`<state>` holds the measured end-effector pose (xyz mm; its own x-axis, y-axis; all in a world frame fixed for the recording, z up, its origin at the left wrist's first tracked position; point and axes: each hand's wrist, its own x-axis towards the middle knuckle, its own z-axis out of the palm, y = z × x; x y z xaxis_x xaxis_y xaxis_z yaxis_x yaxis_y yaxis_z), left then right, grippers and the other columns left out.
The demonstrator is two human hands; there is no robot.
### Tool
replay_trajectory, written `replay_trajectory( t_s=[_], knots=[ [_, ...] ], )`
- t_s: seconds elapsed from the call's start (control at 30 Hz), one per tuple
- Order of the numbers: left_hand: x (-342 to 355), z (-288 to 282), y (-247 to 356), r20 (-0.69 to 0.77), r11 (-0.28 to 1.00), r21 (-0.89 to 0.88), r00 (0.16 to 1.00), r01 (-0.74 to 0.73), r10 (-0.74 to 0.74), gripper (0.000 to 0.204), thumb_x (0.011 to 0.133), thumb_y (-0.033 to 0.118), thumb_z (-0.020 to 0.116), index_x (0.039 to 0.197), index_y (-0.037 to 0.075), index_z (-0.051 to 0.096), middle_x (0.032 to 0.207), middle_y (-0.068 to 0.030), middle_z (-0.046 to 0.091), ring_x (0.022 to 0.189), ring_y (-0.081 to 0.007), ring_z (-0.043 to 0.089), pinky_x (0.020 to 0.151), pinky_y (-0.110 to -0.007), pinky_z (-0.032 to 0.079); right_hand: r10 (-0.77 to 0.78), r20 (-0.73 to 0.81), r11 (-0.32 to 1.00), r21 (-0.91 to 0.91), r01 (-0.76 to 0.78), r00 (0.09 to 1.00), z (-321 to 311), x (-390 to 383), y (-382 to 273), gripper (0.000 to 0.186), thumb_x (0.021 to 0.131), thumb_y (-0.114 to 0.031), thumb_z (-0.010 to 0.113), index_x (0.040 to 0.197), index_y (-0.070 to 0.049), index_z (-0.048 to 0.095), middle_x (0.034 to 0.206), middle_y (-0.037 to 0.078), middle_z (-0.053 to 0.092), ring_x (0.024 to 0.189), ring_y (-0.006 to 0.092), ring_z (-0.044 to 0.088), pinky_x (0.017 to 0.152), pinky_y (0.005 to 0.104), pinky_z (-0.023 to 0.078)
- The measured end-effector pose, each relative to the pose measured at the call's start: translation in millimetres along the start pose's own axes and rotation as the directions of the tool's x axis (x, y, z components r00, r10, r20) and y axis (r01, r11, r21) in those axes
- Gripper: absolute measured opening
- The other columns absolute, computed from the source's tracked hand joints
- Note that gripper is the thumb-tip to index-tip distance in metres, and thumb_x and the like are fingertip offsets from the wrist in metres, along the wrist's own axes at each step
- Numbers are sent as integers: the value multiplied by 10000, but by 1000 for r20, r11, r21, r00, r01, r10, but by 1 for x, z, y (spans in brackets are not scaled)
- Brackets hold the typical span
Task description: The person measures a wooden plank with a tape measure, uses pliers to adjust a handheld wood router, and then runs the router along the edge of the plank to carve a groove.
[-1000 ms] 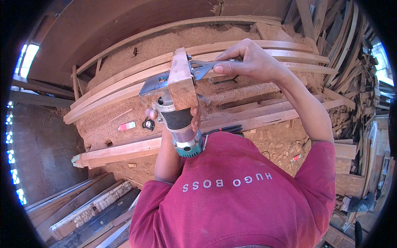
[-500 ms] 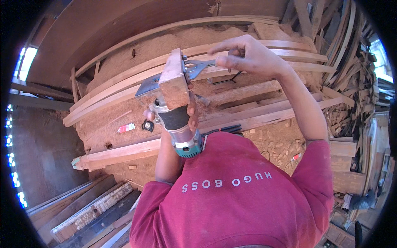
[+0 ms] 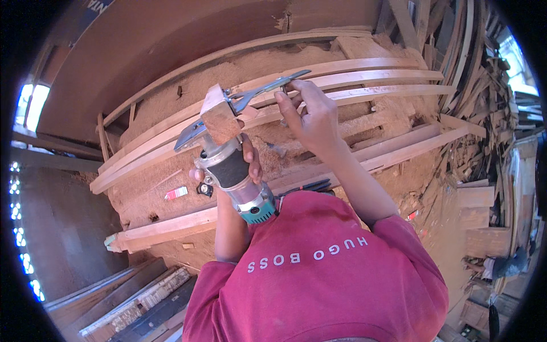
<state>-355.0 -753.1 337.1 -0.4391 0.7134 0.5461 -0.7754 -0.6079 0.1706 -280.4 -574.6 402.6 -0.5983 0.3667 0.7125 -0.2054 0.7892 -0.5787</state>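
Note:
My left hand (image 3: 252, 161) is wrapped round the dark grip of a trim router (image 3: 231, 169), which has a silver body and a teal end cap. The router is held tilted, its flat metal base (image 3: 190, 135) facing away from me. A wooden block (image 3: 221, 121) sits against that base, with a bolt (image 3: 227, 92) at its far right edge. Beside the bolt, a slim grey metal wrench (image 3: 263, 89) reaches out to the right. My right hand (image 3: 310, 114) pinches the wrench near its outer end between thumb and fingers. Its exact jaw contact is hard to make out.
Long timber strips (image 3: 393, 75) lie across the sawdust-covered bench (image 3: 165, 101). A red and white packet (image 3: 176, 192) and a black tape measure (image 3: 204, 189) lie left of the router. Scrap wood (image 3: 467, 108) is piled at right; boards (image 3: 134, 299) lean at lower left.
My right hand has come down and left, from raised with bent fingers to pinching the wrench, whose outer end has swung up. The router and block have shifted slightly left and down.

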Motion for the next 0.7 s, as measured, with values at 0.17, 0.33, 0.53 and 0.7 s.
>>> replay_trajectory(
  t_s=[0.17, 0.33, 0.53, 0.7],
  knots=[
    [1, -3, 2, 50, 999, 5, 998, 35, -35, 1134, 639, 395, 882, 1478, -16, 240, 1049, -264, 567, 826, -430, 664, 646, -515, 592, -83, -50, 982, -176, 73, 995, 5, -3, 3, 226, 928, -198, 692, 966, 18, 639, 807, 136, 670, 614, 251, 674, 507, 366, 497],
    [0, -2, 0, 45, 1000, 11, 999, 14, -14, 1163, 601, 431, 859, 1475, -45, 258, 997, -280, 565, 791, -437, 659, 622, -513, 590, -118, -70, 979, -176, 104, 991, 12, -2, 3, 211, 961, -181, 639, 920, 25, 617, 774, 145, 645, 600, 247, 659, 496, 366, 490],
    [-5, 0, 4, 83, 1000, 4, 996, 13, -13, 1163, 620, 403, 865, 1496, -40, 240, 1054, -285, 571, 823, -432, 664, 638, -506, 591, 413, 361, 446, 720, -532, 836, 22, -7, -8, 364, 1055, -334, 453, 945, -16, 590, 739, 73, 580, 604, 148, 572, 439, 261, 414],
    [-11, -3, 10, 120, 998, 63, 992, 20, -27, 1174, 610, 385, 879, 1514, -16, 247, 1078, -262, 590, 812, -391, 668, 621, -474, 586, 419, 619, -182, 774, -607, 664, 32, -4, -19, 400, 1052, -410, 417, 961, -41, 542, 774, 70, 546, 546, 114, 466, 412, 223, 345]
  ],
)
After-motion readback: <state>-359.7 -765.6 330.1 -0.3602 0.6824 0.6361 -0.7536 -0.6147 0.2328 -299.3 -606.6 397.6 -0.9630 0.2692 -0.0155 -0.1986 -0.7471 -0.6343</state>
